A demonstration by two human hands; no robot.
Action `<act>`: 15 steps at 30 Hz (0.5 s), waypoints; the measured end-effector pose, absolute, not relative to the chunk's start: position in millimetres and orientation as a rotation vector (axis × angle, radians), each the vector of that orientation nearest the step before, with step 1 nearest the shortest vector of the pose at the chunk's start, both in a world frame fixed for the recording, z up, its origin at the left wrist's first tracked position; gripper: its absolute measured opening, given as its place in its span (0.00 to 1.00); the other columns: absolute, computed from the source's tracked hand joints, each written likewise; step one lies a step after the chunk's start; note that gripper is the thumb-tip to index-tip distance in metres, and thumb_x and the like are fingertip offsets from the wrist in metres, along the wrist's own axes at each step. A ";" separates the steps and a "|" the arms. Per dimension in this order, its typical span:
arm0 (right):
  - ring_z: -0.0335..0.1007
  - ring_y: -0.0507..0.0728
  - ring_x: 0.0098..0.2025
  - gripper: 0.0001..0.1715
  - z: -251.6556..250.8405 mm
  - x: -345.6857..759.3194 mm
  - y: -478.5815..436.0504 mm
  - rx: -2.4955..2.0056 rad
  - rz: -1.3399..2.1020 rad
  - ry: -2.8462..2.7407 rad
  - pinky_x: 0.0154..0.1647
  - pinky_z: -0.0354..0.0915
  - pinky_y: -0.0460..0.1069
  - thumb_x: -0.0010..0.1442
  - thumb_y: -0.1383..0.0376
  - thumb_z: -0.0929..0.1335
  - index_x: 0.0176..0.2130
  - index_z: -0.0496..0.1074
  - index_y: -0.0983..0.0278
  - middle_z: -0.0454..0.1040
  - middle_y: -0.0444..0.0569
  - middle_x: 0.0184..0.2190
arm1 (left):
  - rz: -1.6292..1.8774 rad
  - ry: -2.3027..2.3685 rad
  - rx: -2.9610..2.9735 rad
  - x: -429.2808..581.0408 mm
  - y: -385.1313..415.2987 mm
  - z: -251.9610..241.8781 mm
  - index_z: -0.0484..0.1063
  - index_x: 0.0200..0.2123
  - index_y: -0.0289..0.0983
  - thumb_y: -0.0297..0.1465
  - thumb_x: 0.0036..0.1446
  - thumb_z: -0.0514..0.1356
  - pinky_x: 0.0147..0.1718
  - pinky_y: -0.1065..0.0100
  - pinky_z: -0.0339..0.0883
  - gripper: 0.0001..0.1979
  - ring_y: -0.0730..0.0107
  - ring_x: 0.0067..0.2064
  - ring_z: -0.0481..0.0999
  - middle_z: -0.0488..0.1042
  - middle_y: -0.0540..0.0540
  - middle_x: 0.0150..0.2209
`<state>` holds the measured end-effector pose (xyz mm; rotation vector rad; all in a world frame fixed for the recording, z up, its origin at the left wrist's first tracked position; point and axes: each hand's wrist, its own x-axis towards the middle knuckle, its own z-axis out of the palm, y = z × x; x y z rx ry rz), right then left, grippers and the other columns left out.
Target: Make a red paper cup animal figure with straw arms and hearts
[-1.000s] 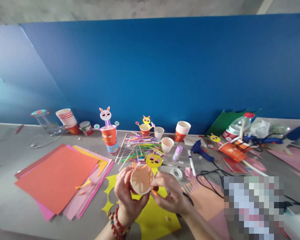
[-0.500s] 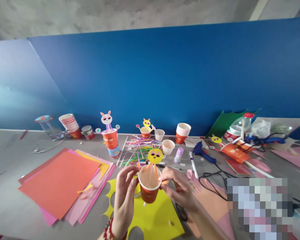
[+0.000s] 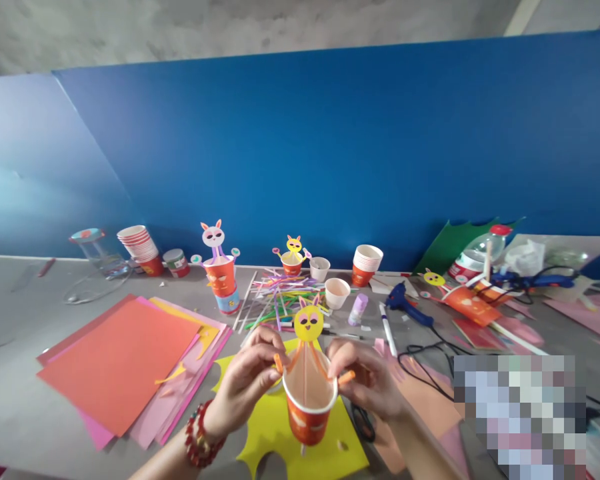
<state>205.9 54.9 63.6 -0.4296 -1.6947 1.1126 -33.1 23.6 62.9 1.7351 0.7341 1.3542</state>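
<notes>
A red paper cup (image 3: pixel 307 427) with a white rim is held up in front of me, its mouth tilted my way. From inside it rises a yellow paper animal face (image 3: pixel 309 323) with pink ears, on a thin stick flanked by orange strips. The strips bend over the rim, with short orange ends sticking out on both sides. My left hand (image 3: pixel 250 380) pinches at the left rim by one end. At the right rim, my right hand (image 3: pixel 367 377) is closed around the cup's edge by the other end. A pale stick tip pokes out below the cup.
Yellow cut paper (image 3: pixel 310 463) lies beneath the cup, with black scissors (image 3: pixel 363 423) beside it. Coloured sheets (image 3: pixel 125 360) are stacked left. Behind are straws (image 3: pixel 275 300), finished cup figures (image 3: pixel 223 280), a glue stick (image 3: pixel 359 310) and a blue glue gun (image 3: pixel 407 307) with a trailing cable.
Both hands have brought the cup lower and closer, slightly to the right. More of its inside shows, and the yellow face has dropped a little. The orange ends now stand out more at the rim.
</notes>
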 end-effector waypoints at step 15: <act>0.74 0.53 0.31 0.03 61.7 219.3 68.6 -0.580 1.491 -1.777 0.33 0.70 0.48 0.60 0.66 0.72 0.37 0.76 0.63 0.72 0.46 0.33 | 1.184 0.477 1.313 -36.0 48.6 20.7 0.77 0.38 0.40 0.37 0.63 0.63 0.53 0.53 0.65 0.07 0.52 0.55 0.71 0.66 0.40 0.54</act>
